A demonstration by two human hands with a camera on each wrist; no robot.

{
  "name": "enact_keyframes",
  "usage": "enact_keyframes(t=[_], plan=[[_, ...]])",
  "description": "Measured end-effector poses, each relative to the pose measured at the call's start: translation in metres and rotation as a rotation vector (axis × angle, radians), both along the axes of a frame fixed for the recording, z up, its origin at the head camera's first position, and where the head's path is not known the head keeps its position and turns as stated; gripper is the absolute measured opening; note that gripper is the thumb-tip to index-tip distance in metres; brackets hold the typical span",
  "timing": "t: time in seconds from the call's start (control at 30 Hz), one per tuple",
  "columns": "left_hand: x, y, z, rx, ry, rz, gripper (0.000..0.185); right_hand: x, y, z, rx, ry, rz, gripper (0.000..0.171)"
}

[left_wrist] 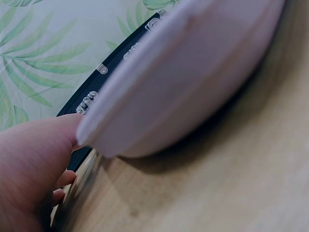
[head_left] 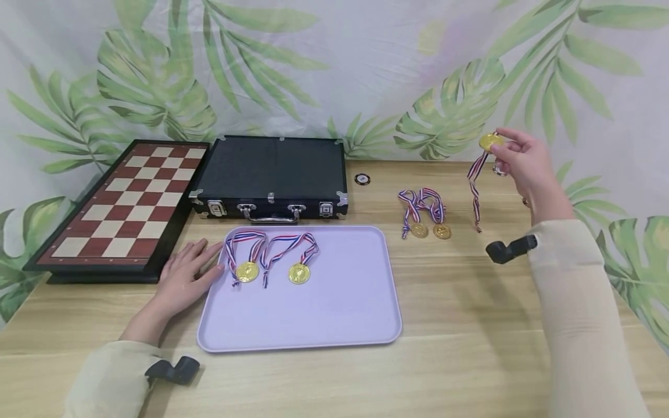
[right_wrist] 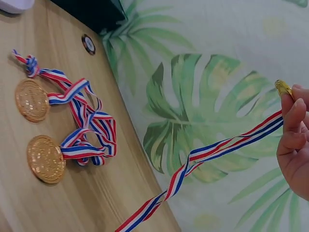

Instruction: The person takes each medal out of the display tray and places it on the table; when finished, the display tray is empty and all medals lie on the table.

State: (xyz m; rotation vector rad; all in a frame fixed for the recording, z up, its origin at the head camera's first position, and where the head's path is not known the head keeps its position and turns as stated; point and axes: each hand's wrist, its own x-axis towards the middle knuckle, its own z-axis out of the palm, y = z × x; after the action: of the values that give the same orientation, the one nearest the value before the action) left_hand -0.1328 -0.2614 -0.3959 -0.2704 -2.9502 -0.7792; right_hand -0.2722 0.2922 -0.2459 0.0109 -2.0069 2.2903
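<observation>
My right hand point(head_left: 528, 162) pinches a gold medal point(head_left: 490, 141) by its disc, raised above the right back of the table. Its red, white and blue ribbon point(right_wrist: 217, 150) dangles down from the fingers. Spread flat, my left hand point(head_left: 183, 276) rests by the left edge of the lilac tray point(head_left: 334, 313), its thumb at the rim in the left wrist view. Inside the tray lie two gold medals, a left one point(head_left: 247, 271) and a right one point(head_left: 299, 273), with looped ribbons. Two darker gold medals point(right_wrist: 46, 159) lie side by side on the table, ribbons bunched behind them.
A black hard case point(head_left: 277, 174) with metal latches stands behind the tray. Left of it is a brown and cream chessboard box point(head_left: 141, 197). A poker chip point(head_left: 362, 179) lies right of the case. Partly behind my right hand, a small silvery item point(head_left: 500, 169) shows.
</observation>
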Motion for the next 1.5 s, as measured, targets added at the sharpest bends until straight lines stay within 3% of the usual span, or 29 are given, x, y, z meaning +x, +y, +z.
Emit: enact_keyframes(t=[0.17, 0.5, 0.63, 0.77, 1.03, 1.5], plan=[[0.0, 0.0, 0.0, 0.003, 0.011, -0.003, 0.053, -0.01, 0.004, -0.006, -0.018, -0.064, -0.027, 0.055], [-0.001, 0.0, -0.003, -0.002, -0.004, 0.004, 0.054, 0.003, 0.01, -0.081, 0.22, -0.167, 0.087, 0.056], [0.0, -0.001, -0.003, -0.002, 0.005, -0.001, 0.054, 0.012, 0.013, -0.101, 0.27, -0.227, 0.128, 0.057], [0.0, -0.001, -0.002, -0.001, 0.009, 0.002, 0.053, 0.019, 0.016, -0.114, 0.388, -0.255, 0.176, 0.057], [0.0, 0.0, -0.001, 0.003, 0.001, 0.002, 0.053, 0.023, 0.026, -0.131, 0.644, -0.286, 0.243, 0.054], [0.0, -0.001, -0.001, 0.0, -0.001, 0.006, 0.053, 0.018, 0.034, -0.13, 0.867, -0.283, 0.333, 0.054]])
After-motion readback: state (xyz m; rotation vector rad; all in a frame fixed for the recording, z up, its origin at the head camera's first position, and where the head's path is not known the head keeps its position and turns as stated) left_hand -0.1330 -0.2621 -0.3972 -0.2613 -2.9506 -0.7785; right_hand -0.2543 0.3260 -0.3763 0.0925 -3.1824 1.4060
